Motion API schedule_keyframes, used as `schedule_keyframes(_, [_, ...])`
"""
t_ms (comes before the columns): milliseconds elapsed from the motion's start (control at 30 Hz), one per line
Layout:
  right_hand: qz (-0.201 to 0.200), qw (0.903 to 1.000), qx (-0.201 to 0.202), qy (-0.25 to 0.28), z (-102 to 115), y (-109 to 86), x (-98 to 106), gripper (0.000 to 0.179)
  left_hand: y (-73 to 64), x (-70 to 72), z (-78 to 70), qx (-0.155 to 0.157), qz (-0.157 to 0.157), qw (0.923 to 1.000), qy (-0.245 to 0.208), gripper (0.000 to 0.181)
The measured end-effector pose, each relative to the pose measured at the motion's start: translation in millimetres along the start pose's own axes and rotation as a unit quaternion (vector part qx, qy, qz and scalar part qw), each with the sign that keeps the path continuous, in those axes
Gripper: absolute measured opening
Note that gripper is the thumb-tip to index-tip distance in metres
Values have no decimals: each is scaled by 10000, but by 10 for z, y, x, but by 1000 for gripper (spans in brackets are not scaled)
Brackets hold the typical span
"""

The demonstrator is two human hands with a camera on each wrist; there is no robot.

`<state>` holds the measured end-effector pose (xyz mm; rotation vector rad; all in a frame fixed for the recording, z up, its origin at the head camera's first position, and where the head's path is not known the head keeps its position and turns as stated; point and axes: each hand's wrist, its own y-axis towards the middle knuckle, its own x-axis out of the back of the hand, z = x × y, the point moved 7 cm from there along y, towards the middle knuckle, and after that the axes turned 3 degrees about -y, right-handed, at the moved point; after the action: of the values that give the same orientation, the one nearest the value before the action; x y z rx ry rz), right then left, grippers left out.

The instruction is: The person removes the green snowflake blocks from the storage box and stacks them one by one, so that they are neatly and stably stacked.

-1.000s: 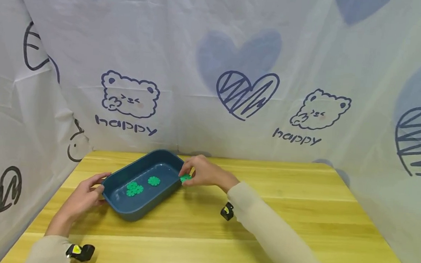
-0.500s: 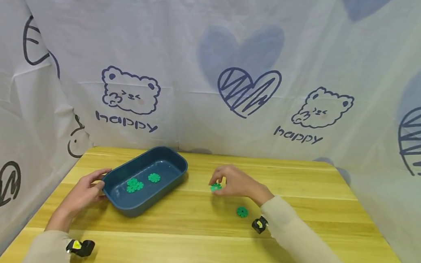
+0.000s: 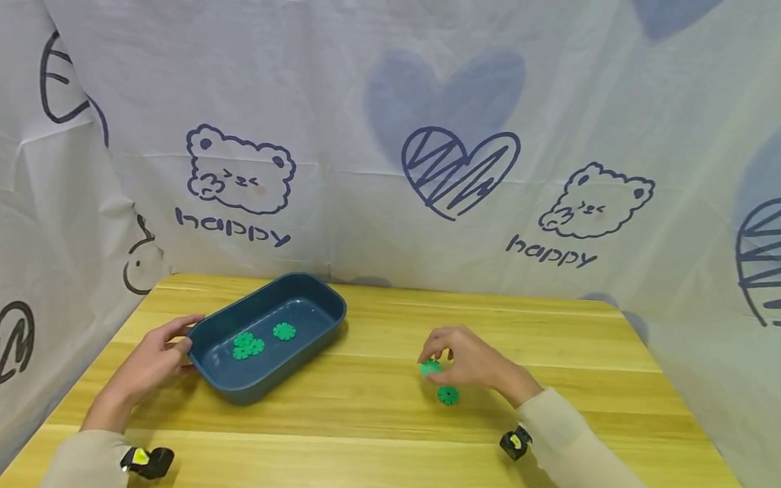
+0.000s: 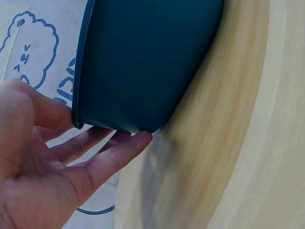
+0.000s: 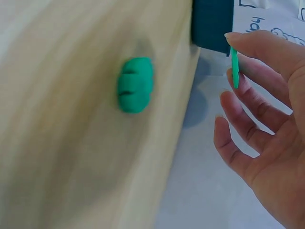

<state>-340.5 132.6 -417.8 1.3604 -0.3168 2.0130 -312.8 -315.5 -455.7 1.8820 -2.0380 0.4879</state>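
My left hand (image 3: pixel 158 356) holds the near left end of a dark blue plastic bin (image 3: pixel 254 389), the thumb at its rim and fingertips against the outer end wall (image 4: pixel 143 62). Inside the bin lie several green notched discs, a small cluster (image 3: pixel 247 346) and a single disc (image 3: pixel 284 332) apart from it. Right of the bin, my right hand (image 3: pixel 470 363) pinches another green disc (image 5: pixel 235 67) between thumb and index finger, above the table. Just below that hand a loose green disc (image 3: pixel 448 395) lies on the wood; it looks blurred in the right wrist view.
The yellow wood-grain table (image 3: pixel 361 469) reaches back to a white cloth (image 3: pixel 365 219) printed with hearts and bears. More cloth hangs at the left and right sides. A small black camera sits on each wrist.
My right hand has moved from the bin's right end toward the right and nearer to me, keeping its green disc. The loose disc on the table has come into view. My left hand stays put.
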Motion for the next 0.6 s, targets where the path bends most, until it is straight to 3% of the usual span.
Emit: schedule_keyframes(600, [19,9976,-487,484,-285,-344,-191,17,16,9,15,16,40,10000,46,53])
